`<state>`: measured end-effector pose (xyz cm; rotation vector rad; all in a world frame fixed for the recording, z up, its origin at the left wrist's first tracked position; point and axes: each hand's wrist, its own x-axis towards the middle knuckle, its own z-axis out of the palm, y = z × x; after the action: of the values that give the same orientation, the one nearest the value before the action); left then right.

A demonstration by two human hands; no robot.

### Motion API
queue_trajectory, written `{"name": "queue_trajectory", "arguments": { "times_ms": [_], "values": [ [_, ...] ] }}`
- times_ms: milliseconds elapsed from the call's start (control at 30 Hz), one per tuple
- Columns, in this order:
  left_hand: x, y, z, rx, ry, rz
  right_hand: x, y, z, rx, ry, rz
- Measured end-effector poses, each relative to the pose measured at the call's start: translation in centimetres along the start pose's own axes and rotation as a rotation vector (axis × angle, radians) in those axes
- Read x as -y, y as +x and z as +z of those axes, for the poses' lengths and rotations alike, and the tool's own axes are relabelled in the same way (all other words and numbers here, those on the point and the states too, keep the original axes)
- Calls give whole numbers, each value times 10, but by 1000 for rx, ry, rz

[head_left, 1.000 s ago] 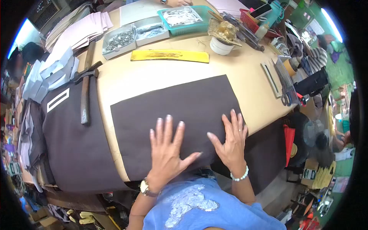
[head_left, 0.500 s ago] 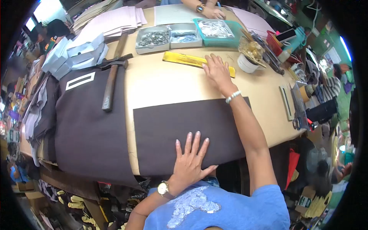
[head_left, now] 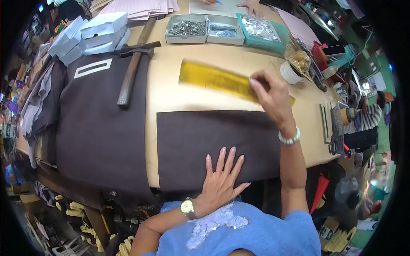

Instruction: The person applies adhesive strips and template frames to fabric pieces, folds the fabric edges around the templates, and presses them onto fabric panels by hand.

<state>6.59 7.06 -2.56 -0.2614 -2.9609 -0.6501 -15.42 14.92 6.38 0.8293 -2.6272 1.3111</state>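
My left hand [head_left: 220,183] lies flat with fingers spread on a dark rectangular sheet [head_left: 196,132] at the near side of the table. Beyond the sheet's far edge, my right hand [head_left: 272,96] grips a long yellow strip [head_left: 213,79] near its right end. The strip is slightly blurred and slants down to the right. A larger dark piece [head_left: 100,136] drapes over the table on the left, with a white rectangular frame [head_left: 93,68] and a wooden-handled hammer [head_left: 130,79] on it.
Boxes of small metal parts [head_left: 186,29] and a teal tray [head_left: 260,34] stand along the back. A white cup [head_left: 291,73] is at the right, scissors [head_left: 332,147] near the right edge. Another person's hand [head_left: 252,6] rests at the far side, by white boxes' [head_left: 103,32] right.
My right hand has reached from the dark sheet to the yellow strip, taken hold of it and brought it nearer. My left hand stays flat on the sheet. The camera view has shifted.
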Motion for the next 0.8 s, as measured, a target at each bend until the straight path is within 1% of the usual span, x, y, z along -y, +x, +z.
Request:
{"name": "queue_trajectory", "arguments": {
  "times_ms": [100,167,233,267,300,400,500,533,567,633,667,767,800],
  "values": [
    [-3,2,-6,-18,-4,-7,1,-37,3,47,-127,-187],
    [-2,5,-13,-54,-25,-6,-6,-61,4,-129,-370,-275],
    [3,7,-24,-104,-66,-5,-11,-89,1,-207,-368,-96],
    [6,9,-31,-164,-77,-20,-14,-102,-2,-245,-356,-4],
    [12,11,-38,-186,-44,-65,-17,-114,-3,-287,-346,90],
    [39,12,-52,-246,74,-196,-34,-140,-4,-374,-361,268],
    [65,10,-52,-274,197,-336,-45,-150,-2,-411,-400,357],
    [71,9,-50,-277,185,-358,-43,-151,0,-424,-369,393],
    [74,8,-48,-279,172,-382,-44,-152,1,-433,-332,382],
    [75,7,-43,-314,143,-369,-50,-153,2,-448,-257,358],
    [75,7,-42,-332,128,-364,-52,-155,1,-461,-136,392],
    [77,6,-43,-374,90,-334,-59,-158,-2,-440,-4,381],
    [77,6,-43,-377,91,-329,-58,-158,-2,-414,-57,356]
  ]
}}
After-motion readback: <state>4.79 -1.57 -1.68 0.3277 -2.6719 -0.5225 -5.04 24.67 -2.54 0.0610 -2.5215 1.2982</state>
